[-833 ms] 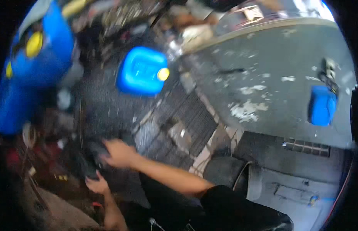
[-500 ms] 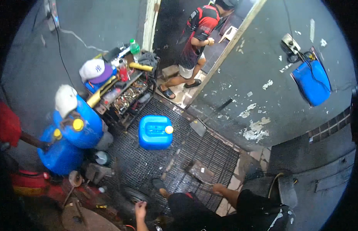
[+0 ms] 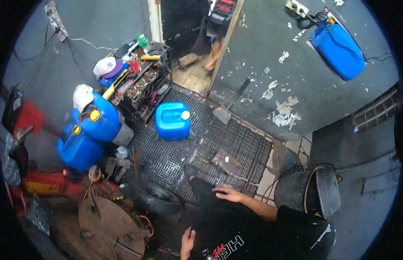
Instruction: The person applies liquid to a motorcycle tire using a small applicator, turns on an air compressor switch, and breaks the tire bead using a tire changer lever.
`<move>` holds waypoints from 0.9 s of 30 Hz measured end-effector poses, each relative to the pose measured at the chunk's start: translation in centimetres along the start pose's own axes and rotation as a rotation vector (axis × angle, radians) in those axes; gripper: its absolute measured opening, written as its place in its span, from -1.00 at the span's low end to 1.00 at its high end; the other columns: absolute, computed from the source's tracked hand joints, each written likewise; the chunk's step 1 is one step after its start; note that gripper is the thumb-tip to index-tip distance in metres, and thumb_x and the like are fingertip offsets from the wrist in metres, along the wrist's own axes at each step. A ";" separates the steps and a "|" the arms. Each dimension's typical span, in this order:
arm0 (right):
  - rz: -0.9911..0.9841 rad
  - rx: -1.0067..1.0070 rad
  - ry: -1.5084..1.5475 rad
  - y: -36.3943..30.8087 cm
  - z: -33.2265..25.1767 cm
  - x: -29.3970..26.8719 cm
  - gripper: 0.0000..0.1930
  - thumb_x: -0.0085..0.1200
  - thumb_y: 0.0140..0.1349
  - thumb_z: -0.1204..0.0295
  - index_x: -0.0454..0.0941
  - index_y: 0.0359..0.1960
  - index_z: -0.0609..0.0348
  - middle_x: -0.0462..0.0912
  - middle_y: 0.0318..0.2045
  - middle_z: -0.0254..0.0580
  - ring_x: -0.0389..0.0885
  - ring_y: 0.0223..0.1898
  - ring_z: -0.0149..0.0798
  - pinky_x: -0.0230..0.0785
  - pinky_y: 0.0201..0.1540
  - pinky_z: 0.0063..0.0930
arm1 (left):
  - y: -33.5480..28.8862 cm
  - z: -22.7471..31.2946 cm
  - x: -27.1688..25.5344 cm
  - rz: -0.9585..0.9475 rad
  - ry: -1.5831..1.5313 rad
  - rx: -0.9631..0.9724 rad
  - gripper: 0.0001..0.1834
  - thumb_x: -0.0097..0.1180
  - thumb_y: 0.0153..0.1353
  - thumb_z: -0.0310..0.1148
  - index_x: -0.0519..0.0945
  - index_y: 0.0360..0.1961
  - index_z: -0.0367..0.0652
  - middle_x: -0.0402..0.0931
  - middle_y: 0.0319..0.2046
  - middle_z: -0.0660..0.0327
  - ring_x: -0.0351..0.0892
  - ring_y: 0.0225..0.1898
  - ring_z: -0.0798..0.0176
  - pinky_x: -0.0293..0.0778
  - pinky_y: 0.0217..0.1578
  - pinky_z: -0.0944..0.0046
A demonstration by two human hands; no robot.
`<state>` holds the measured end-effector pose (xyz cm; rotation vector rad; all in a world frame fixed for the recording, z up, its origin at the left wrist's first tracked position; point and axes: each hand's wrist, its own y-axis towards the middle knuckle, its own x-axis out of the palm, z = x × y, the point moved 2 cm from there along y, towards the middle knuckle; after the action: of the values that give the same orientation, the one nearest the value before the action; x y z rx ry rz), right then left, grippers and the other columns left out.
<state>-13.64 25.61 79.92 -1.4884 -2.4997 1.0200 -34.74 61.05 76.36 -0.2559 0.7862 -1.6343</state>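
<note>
My right hand [image 3: 229,193] lies over my dark-clothed leg with its fingers spread, holding nothing. Low in the view is my left hand [image 3: 188,240], beside my body. Its fingers are loosely bent and apart, with nothing visible in them. A black tyre [image 3: 160,198] lies on the floor, up and left of that hand. Past my right hand, a flat brown block [image 3: 225,162] with a small white label rests on the black floor grating [image 3: 201,149]. Farther off stands a blue jerrycan [image 3: 172,125] with a pale yellow cap.
At left are more blue jerrycans [image 3: 82,149], a cluttered tool rack [image 3: 143,84] and a round rusty metal plate [image 3: 108,225]. A scraper [image 3: 221,115] leans by the right wall; a dark drum [image 3: 292,186] stands at right. Another person [image 3: 218,26] is in the doorway.
My right hand has moved left from beside the block to over my leg. My left hand is lower and farther right. The other person has moved farther through the doorway. The view has shifted.
</note>
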 end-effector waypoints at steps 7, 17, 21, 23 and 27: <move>-0.154 -0.394 -0.315 6.1 -1.5 -8.4 -0.71 0.35 0.32 0.14 0.78 -0.28 0.13 0.78 -0.05 -0.16 0.64 0.10 0.02 0.42 0.22 -0.11 | 10.0 9.1 1.1 0.272 -0.010 0.116 -0.47 0.08 0.57 -0.12 0.39 -0.49 -0.32 0.13 -0.62 0.15 0.14 -0.54 0.27 0.20 -0.46 0.11; 0.087 -0.085 -0.567 22.8 -2.0 -37.5 -0.61 0.32 0.33 0.10 0.69 -0.21 0.25 0.72 -0.29 0.07 0.73 -0.22 0.11 0.55 -0.12 -0.03 | 36.4 20.8 1.4 -0.353 0.540 -0.411 -0.49 0.46 0.28 -0.09 0.69 0.06 -0.28 0.77 -0.18 0.07 0.74 -0.12 0.10 0.61 0.00 0.11; 0.297 -0.145 -0.573 27.5 -14.6 -54.7 -0.63 0.34 0.28 0.24 0.64 -0.02 0.24 0.66 0.04 0.16 0.63 0.10 0.18 0.46 0.18 0.02 | 44.8 36.4 4.0 -0.183 -0.146 -0.163 -0.23 0.34 0.32 0.13 0.55 0.33 -0.25 0.59 0.23 -0.13 0.57 0.28 -0.14 0.47 0.28 -0.03; 0.623 -0.334 -0.681 28.6 -22.4 -63.7 -0.59 0.33 0.27 0.27 0.61 0.04 0.27 0.63 0.07 0.20 0.50 0.24 0.26 0.33 0.34 0.06 | 48.4 45.1 5.8 -0.266 0.375 0.124 -0.22 0.24 0.38 0.17 0.47 0.45 -0.09 0.29 0.48 -0.18 0.20 0.54 -0.23 0.19 0.48 -0.20; 1.414 -0.687 -1.076 28.2 -39.3 -78.7 -0.52 0.32 0.27 0.33 0.55 0.22 0.09 0.42 0.35 0.11 0.20 0.48 0.31 0.00 0.52 0.26 | 53.9 53.8 10.2 -0.392 0.656 0.162 -0.36 0.17 0.44 0.10 0.50 0.46 0.15 0.07 0.60 -0.12 -0.13 0.65 -0.26 -0.09 0.55 -0.39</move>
<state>64.24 -8.65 116.06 -4.0990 -1.8869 1.2654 36.02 31.42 80.49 0.2796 1.1322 -2.1805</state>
